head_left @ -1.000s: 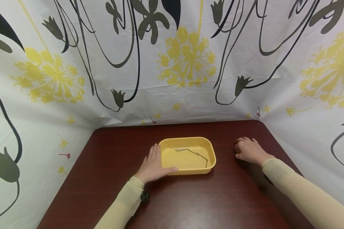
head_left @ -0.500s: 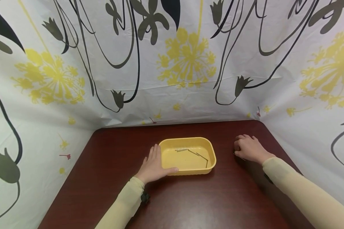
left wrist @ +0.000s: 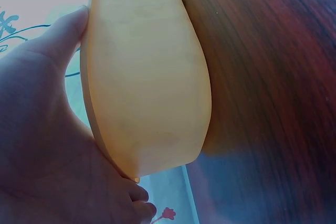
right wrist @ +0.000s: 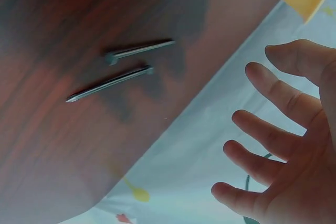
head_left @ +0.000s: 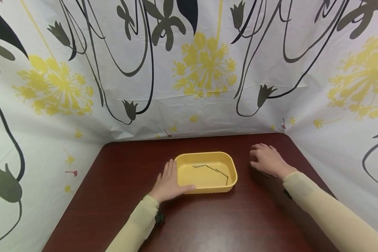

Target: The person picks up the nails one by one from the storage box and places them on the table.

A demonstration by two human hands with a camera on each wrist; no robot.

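Note:
A shallow yellow plastic tray (head_left: 204,190) stands on the table with several thin nails (head_left: 212,168) on its floor. My left hand (head_left: 167,184) rests against the tray's left end, fingers straight along the side and thumb lying on the front rim. To the right of the tray, my right hand (head_left: 267,161) hovers over the table. In the right wrist view its fingers are loosely bent and spread, with nothing between them. Beneath it lie two loose nails, an upper nail (right wrist: 143,49) and a lower nail (right wrist: 109,83), roughly parallel and apart.
The dark reddish wooden table (head_left: 220,220) has rounded far corners. White cloth (head_left: 163,119) with a flower print hangs close behind it and along both sides. A dark band (head_left: 159,217) sits at the left wrist.
My right hand has shifted left and slightly away from me, lifting clear so that nails below it come into view. The left hand and the tray have stayed put.

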